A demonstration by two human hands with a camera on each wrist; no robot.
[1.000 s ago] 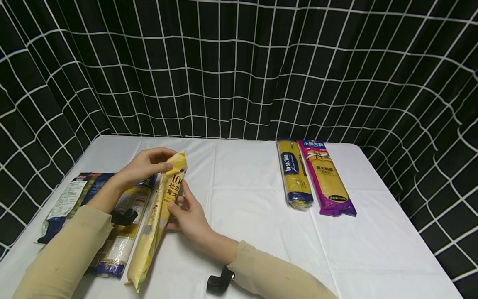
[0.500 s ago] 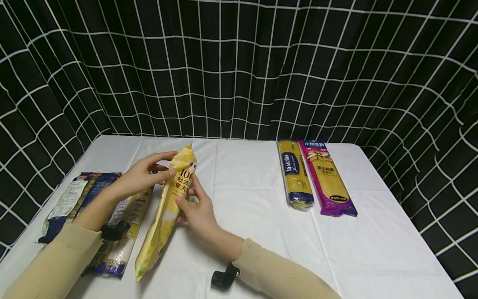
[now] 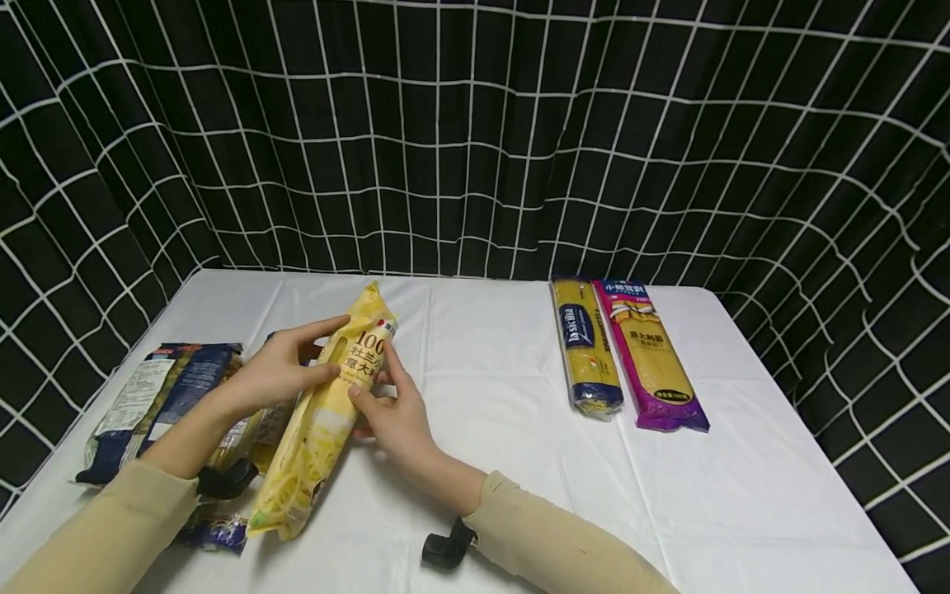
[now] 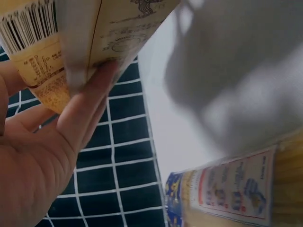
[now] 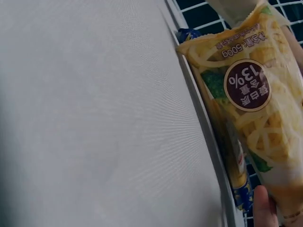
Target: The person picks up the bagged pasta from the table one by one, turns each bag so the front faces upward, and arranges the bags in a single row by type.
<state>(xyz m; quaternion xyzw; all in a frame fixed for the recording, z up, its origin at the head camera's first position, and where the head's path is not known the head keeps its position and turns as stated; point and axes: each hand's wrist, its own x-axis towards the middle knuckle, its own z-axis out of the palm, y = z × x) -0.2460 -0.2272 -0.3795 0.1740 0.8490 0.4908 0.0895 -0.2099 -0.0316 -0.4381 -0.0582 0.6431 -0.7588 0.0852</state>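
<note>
The thumb and fingers of the left hand (image 3: 278, 367) pinch the left edge of a yellow pasta bag (image 3: 326, 429), printed "100", in its upper half. Lower on the opposite edge, the right hand (image 3: 397, 412) pinches it too, thumb on the printed front and the other fingers partly hidden behind. The bag is held above the left part of the table, its long axis slanting from the near left to the far right; the "100" end points away from the person, the noodle-picture end toward them, and the front faces up. The left forearm reaches in from the lower left, the right from the lower right, both in beige sleeves (image 3: 567, 536). Beneath and beside the left arm lie a navy packet with a white label (image 3: 137, 396) and a purple-ended pasta packet (image 3: 215, 528), partly covered. Well apart, at the right, a la Sicilia spaghetti packet (image 3: 590, 363) and a purple-edged pasta packet (image 3: 656, 355) lie side by side on the white tablecloth (image 3: 505, 445).
</note>
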